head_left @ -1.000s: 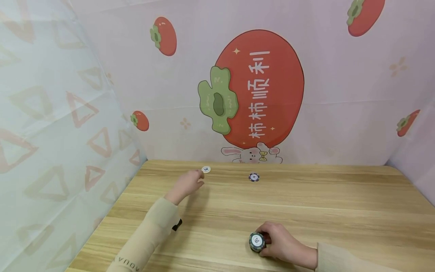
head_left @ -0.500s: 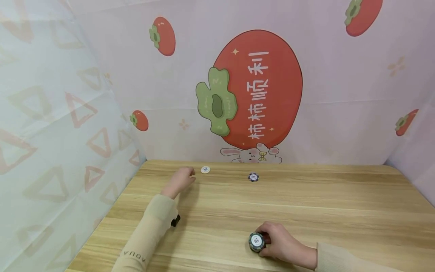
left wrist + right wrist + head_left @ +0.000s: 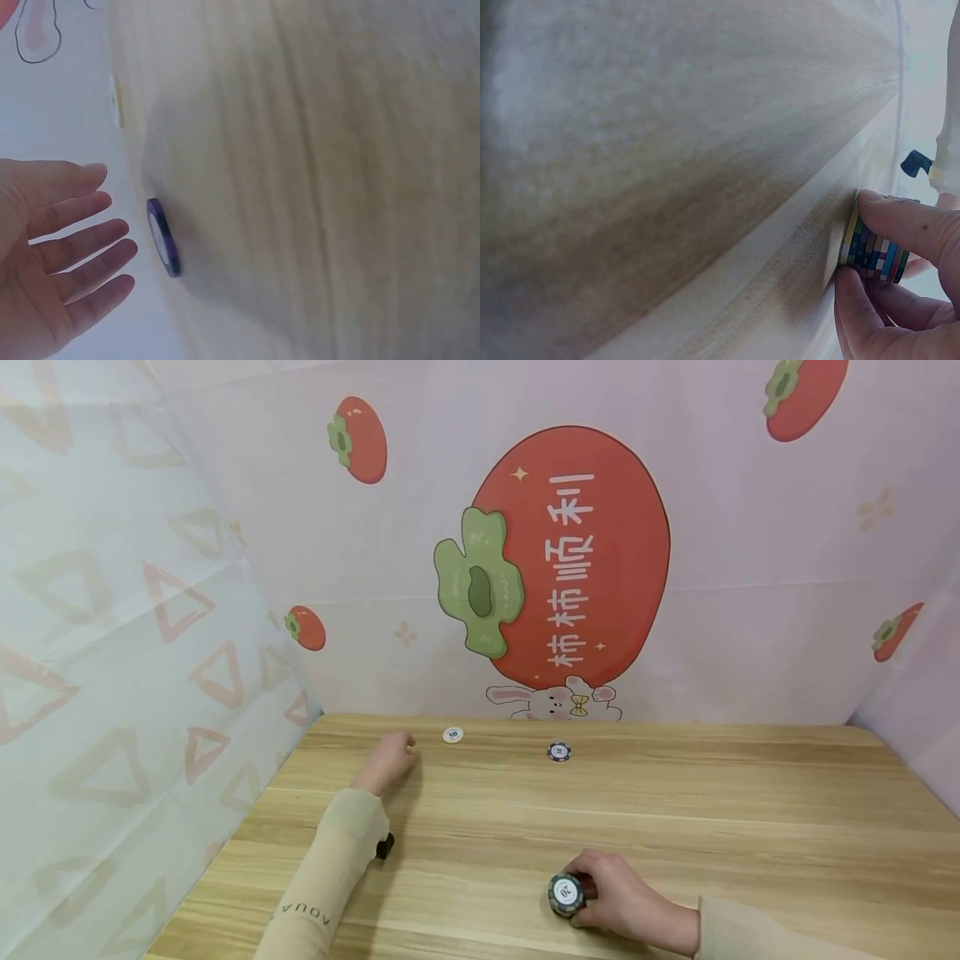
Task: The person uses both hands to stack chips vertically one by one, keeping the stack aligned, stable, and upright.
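My left hand (image 3: 388, 760) hovers over the far left of the table, a short way left of a white poker chip marked 50 (image 3: 453, 735). In the left wrist view its fingers (image 3: 82, 247) are extended and hold nothing; a purple-edged chip (image 3: 165, 238) lies near the fingertips. Farther right along the back edge lies a dark-edged chip marked 10 (image 3: 558, 752). My right hand (image 3: 622, 897) grips a stack of poker chips (image 3: 566, 894) with a green-edged 20 on top. The right wrist view shows thumb and fingers round the multicoloured stack (image 3: 874, 251), its base at the tabletop.
The wooden table (image 3: 712, 802) spans the area before me. A cloth backdrop (image 3: 735, 527) printed with persimmons and a rabbit rises behind it, and a patterned sheet (image 3: 135, 693) hangs on the left. A small black device (image 3: 385, 846) sits at my left wrist.
My left hand has drawn back to the left, away from the white 50 chip, which stays near the back edge. The right hand and the stack have hardly moved.
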`<act>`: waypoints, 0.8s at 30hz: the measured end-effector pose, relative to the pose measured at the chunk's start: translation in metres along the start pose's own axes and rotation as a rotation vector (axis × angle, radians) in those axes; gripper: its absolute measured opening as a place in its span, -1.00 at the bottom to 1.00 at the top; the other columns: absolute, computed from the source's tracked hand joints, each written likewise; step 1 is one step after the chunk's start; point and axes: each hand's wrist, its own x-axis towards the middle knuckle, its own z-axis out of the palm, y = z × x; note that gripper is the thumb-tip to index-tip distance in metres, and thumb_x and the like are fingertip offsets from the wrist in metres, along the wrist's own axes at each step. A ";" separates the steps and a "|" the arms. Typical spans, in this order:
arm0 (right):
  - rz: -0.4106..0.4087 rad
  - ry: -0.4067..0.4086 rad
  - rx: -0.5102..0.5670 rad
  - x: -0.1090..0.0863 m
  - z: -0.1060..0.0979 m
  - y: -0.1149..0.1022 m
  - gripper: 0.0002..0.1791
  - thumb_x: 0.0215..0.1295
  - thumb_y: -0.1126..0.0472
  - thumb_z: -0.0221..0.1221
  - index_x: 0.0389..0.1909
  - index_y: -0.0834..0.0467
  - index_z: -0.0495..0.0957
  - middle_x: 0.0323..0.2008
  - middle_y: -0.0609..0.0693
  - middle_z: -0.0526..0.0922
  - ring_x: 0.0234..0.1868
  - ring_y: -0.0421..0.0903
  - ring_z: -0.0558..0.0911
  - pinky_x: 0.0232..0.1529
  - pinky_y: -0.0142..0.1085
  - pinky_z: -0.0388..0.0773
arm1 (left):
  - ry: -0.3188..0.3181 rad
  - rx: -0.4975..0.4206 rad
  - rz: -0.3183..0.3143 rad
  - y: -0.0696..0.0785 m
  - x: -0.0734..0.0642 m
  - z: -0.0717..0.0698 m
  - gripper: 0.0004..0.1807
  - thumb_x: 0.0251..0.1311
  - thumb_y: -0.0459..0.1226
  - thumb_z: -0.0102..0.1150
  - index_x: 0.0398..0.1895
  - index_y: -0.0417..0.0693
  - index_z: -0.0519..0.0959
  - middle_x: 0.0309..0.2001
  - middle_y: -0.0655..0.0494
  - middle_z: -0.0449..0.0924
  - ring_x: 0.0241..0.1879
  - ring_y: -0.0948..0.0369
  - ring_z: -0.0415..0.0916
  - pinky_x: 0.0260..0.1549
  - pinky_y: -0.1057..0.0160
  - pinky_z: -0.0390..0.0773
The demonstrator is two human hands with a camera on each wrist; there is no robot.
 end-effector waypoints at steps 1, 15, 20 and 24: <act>-0.001 0.005 -0.005 0.000 0.002 0.000 -0.57 -0.31 0.28 0.46 -0.30 0.20 0.55 -0.33 -0.12 0.53 -0.33 -0.30 0.51 -0.32 -0.42 0.50 | -0.004 0.006 -0.004 -0.002 0.000 0.001 -0.68 0.13 -0.41 0.06 -0.06 -0.43 0.46 -0.07 -0.30 0.50 -0.04 -0.12 0.45 -0.07 -0.02 0.44; 0.006 0.022 -0.011 -0.001 0.010 0.000 -0.57 -0.31 0.28 0.46 -0.31 0.19 0.56 -0.34 -0.13 0.53 -0.33 -0.32 0.49 -0.32 -0.43 0.49 | 0.038 0.116 0.030 -0.018 -0.001 0.011 -0.86 0.06 -0.49 0.04 -0.31 -0.32 0.54 -0.25 -0.15 0.56 -0.28 0.05 0.47 -0.25 0.09 0.48; 0.018 0.013 -0.010 0.001 0.007 -0.001 -0.58 -0.30 0.29 0.45 -0.30 0.19 0.55 -0.33 -0.14 0.53 -0.33 -0.32 0.50 -0.31 -0.42 0.49 | 0.022 0.108 0.018 -0.016 -0.002 0.010 -0.78 0.12 -0.49 0.00 -0.15 -0.41 0.51 -0.09 -0.30 0.51 -0.04 -0.13 0.44 -0.07 -0.01 0.44; 0.019 0.009 -0.003 0.001 0.005 -0.002 -0.58 -0.29 0.30 0.45 -0.30 0.20 0.55 -0.32 -0.12 0.54 -0.33 -0.30 0.50 -0.32 -0.42 0.50 | 0.013 0.076 0.007 -0.015 -0.002 0.009 -0.75 0.12 -0.51 -0.02 -0.13 -0.46 0.47 -0.07 -0.35 0.47 -0.02 -0.15 0.41 -0.05 -0.03 0.43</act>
